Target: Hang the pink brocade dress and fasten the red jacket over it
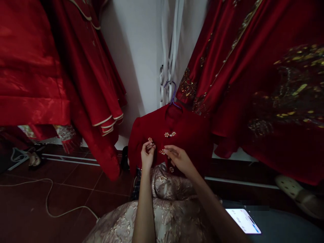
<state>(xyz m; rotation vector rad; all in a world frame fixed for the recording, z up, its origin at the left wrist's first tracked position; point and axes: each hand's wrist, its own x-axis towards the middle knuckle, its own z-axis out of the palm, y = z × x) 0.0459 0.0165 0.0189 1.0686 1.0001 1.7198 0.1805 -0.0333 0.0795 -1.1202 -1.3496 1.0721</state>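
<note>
A dark red jacket [192,131] hangs in front of me on a purple hanger [173,96]. Pearl-and-gold flower buttons [170,134] run down its front, and the top pair meets. My left hand [148,153] is closed in a pinch at the jacket's left-side front, just below a beaded flower [150,139]. Thumb and fingers of my right hand [179,159] close on a small beaded button fastening [162,152] at the middle. Lower down shows another flower button [171,169]. The fingers partly hide what they grip.
Red garments [96,81] hang at left, and sequinned red ones [286,91] at right. Patterned shiny fabric [121,222] covers my lap. A lit phone [244,221] lies at lower right. A pale cable [50,202] crosses the tiled floor. A clog [288,187] sits at right.
</note>
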